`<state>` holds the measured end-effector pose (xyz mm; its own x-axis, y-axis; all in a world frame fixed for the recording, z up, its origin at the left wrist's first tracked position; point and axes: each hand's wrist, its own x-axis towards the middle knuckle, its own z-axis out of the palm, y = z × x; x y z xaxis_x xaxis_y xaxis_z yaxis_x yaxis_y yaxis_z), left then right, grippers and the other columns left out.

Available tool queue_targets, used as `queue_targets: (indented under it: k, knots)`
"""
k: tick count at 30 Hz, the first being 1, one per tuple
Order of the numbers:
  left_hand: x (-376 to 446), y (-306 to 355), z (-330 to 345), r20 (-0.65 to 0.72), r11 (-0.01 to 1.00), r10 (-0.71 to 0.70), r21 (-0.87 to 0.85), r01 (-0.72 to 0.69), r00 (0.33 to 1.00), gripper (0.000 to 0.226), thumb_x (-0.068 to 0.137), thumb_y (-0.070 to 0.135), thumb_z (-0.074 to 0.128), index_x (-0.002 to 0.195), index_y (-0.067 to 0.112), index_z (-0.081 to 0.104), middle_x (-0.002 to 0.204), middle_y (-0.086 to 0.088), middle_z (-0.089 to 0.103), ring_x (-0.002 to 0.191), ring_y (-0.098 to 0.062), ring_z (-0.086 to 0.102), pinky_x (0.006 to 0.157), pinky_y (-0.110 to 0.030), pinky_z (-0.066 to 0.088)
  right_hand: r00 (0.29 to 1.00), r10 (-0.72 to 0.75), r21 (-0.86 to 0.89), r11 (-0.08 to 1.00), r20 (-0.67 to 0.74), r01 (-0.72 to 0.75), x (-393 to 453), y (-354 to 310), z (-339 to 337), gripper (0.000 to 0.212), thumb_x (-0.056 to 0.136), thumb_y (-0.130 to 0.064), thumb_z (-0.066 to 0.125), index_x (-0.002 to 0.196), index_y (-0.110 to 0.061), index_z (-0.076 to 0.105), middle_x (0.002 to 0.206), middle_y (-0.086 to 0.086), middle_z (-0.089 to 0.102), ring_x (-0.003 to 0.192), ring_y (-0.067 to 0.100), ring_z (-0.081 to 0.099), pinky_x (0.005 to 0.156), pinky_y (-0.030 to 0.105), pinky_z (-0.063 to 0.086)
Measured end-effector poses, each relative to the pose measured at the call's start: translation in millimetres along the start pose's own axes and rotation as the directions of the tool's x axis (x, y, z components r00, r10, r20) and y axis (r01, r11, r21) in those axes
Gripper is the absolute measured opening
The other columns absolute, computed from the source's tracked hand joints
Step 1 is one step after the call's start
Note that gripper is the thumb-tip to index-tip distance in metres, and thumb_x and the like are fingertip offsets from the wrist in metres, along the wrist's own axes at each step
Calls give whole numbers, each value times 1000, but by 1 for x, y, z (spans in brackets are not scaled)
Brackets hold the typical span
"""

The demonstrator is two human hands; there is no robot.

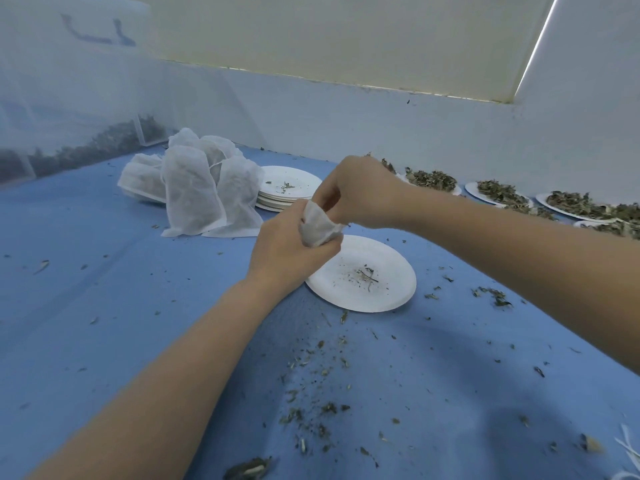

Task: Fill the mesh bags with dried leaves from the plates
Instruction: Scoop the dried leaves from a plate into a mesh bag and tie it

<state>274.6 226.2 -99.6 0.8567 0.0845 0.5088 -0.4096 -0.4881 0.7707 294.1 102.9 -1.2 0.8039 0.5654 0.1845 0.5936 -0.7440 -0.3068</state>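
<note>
My left hand grips the small white mesh bag above the nearly emptied white paper plate; my right hand pinches its mouth (leaves could spill onto the blue cloth if that pinch slips).

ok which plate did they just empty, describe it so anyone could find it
On the blue table cover, look just under the two hands. The single white plate there lies alone with only crumbs on it, unlike the stack of plates behind or the leaf-heaped plates at right.
</note>
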Motion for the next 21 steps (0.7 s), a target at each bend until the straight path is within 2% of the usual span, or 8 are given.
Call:
queue_targets:
  k: [5,7,10,11,13,15,17,21]
  knots:
    - [1,2,0,-11,998,58,26,-58,998,26,69,38,72,85,31,53,74,14,61,69,-2,55,58,-22,43,979,-26,172,985,204,-10,-14,5,-8,15,87,-19,65,95,-24,76,76,-6,67,64,-1,48,60,10,39]
    - [3,0,-2,3,997,46,66,-46,999,36,68,40,72,96,37,50,82,19,60,77,1,56,62,-21,45,990,-30,293,956,140,-13,-27,14,-13,16,88,-17,65,96,-27,74,79,-19,70,67,-7,57,63,6,42]
    - [4,-5,-6,5,996,-22,84,22,1000,47,65,40,75,102,39,46,92,22,57,84,4,55,67,-21,46,991,103,392,918,-85,-62,-49,35,-2,20,83,-21,70,102,-27,71,96,-20,70,94,-6,63,86,14,46]
    - [4,-7,-8,6,997,-55,63,54,998,48,64,41,75,103,39,48,94,22,58,85,4,55,69,-22,46,979,186,341,929,-89,-146,-56,42,6,31,79,-33,73,109,-29,66,108,-18,67,105,-2,60,92,19,44]
    - [2,-10,-11,8,994,-109,26,108,994,49,61,44,76,103,38,50,95,21,58,86,5,54,68,-21,45,919,380,184,901,103,-393,-67,53,24,91,59,-64,74,137,-29,42,140,-9,45,130,10,40,102,29,34]
    - [-1,-10,-14,19,990,-142,29,141,990,48,60,45,77,101,36,51,93,22,58,85,5,53,64,-20,42,835,484,25,862,261,-507,-73,57,40,137,35,-82,66,149,-28,12,153,-2,22,140,21,21,111,42,26]
    - [-2,-9,-16,41,985,-168,57,166,985,49,62,46,76,103,35,51,94,22,56,86,5,52,64,-21,40,819,519,-30,848,246,-528,-73,59,51,150,25,-90,64,149,-28,5,152,4,23,138,27,23,110,48,28]
    - [-1,-2,-26,17,979,-189,84,187,982,45,72,45,69,108,33,45,94,21,54,89,-8,53,73,-29,41,859,497,-37,867,122,-497,-69,57,56,145,22,-91,59,144,-27,12,139,8,35,127,28,33,101,44,35]
